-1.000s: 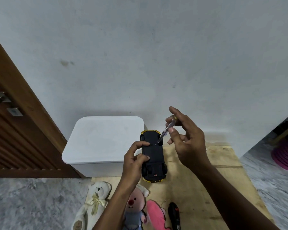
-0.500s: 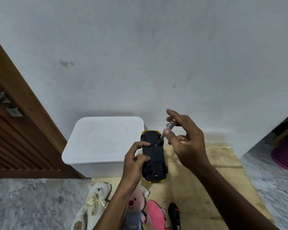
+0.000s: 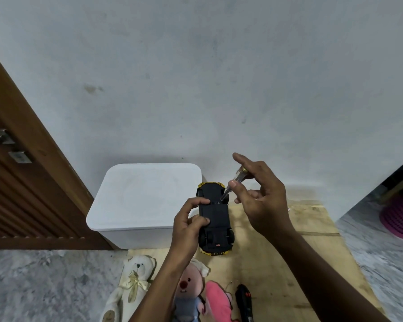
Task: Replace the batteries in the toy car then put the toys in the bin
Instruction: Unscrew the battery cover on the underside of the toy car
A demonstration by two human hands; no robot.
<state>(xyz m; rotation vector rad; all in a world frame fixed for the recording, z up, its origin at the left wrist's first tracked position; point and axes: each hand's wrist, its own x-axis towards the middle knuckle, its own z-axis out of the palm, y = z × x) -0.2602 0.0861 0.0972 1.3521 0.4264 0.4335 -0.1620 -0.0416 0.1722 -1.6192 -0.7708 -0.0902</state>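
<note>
Nearest, under the left forearm, a white bear point(image 3: 135, 280), a pink-nosed plush point(image 3: 187, 284) and a pink toy point(image 3: 216, 298) lie at the wooden board's point(image 3: 265, 263) near left edge. A black remote point(image 3: 243, 300) lies between the two forearms. To the right of the right forearm the board is bare out to its edge.

The left hand point(image 3: 191, 219) grips the toy car point(image 3: 215, 219) by its left side, thumb and fingers curled on the black underside, which faces up. The right hand point(image 3: 263, 201) is just beside it and pinches a screwdriver point(image 3: 233, 185), index finger raised. The screwdriver is tilted, with its tip on the car's far end.

The lidded white bin point(image 3: 147, 194) stands just left of the left hand, its back edge at the wall point(image 3: 219, 77).
</note>
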